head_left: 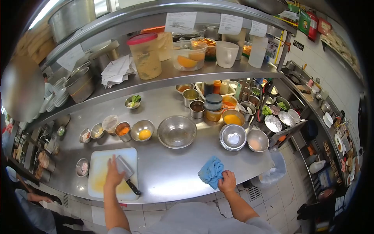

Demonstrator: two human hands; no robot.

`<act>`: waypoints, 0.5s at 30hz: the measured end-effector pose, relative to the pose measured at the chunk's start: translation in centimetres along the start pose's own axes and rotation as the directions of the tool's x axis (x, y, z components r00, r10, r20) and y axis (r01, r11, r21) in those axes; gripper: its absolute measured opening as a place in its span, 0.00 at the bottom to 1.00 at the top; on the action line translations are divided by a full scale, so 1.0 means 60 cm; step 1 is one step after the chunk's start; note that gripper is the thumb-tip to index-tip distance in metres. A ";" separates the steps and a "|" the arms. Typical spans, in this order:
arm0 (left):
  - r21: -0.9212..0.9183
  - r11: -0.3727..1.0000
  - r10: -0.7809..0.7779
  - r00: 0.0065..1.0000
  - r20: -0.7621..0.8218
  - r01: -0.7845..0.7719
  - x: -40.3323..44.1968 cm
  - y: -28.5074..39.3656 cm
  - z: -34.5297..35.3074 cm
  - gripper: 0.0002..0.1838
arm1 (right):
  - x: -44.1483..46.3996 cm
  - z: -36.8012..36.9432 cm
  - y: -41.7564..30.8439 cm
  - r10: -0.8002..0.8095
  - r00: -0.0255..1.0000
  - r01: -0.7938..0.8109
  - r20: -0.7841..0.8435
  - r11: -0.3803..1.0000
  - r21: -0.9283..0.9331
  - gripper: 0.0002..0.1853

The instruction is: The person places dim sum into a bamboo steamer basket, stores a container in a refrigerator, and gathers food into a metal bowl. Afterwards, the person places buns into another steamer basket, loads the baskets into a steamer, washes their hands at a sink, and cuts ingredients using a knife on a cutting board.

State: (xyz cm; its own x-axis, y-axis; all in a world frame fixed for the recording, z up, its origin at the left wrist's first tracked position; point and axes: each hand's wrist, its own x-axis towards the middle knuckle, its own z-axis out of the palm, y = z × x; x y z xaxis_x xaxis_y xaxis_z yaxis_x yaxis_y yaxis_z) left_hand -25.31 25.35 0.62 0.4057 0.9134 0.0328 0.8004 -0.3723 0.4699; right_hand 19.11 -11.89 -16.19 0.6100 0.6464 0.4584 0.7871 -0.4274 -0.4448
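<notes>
My left hand is over the white cutting board, beside the broad blade of a cleaver-like knife with a black handle. Its fingers point away from me, and whether they grip anything is unclear. A yellowish stain marks the board. At the front edge of the steel counter, my right hand has its fingers closed on the corner of a crumpled blue cloth, which lies on the counter.
Behind the board are small bowls and a bowl with egg yolk. A large steel bowl stands mid-counter, stacked bowls to its right. An overhead shelf holds containers. Parts of other people show at lower left and right.
</notes>
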 end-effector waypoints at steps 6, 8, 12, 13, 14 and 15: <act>0.035 0.990 -0.138 0.988 0.072 0.135 0.049 -0.262 -0.052 0.54 | -0.014 0.011 0.005 -0.052 0.998 0.053 -0.042 0.999 0.008 0.16; 0.242 0.968 -0.109 0.983 0.147 0.071 0.074 -0.322 -0.028 0.52 | -0.016 0.017 0.007 -0.053 0.996 0.052 -0.072 0.999 -0.012 0.16; -0.274 0.956 -0.110 0.994 -0.004 0.105 0.078 -0.398 -0.033 0.53 | -0.020 0.032 -0.018 -0.044 0.994 0.037 -0.095 0.997 -0.072 0.17; -0.282 0.954 -0.112 0.994 -0.004 0.106 0.077 -0.409 -0.037 0.53 | -0.023 0.033 -0.022 -0.011 0.996 0.006 -0.088 0.998 -0.063 0.17; -0.366 0.915 -0.209 0.975 -0.073 0.169 0.075 -0.416 -0.049 0.54 | -0.024 0.035 -0.023 -0.016 0.996 0.010 -0.090 0.998 -0.066 0.17; -0.450 0.866 -0.307 0.942 -0.133 0.219 0.076 -0.420 -0.065 0.55 | -0.026 0.038 -0.020 0.014 0.997 -0.020 -0.073 0.996 -0.082 0.18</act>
State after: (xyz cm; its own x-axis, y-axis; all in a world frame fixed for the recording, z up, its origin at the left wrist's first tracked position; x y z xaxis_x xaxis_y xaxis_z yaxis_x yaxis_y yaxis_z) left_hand -45.36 39.53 -7.65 0.0777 0.9970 0.0037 0.5834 -0.0485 0.8107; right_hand 17.03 -10.92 -18.13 0.6260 0.5925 0.5070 0.7796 -0.4908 -0.3890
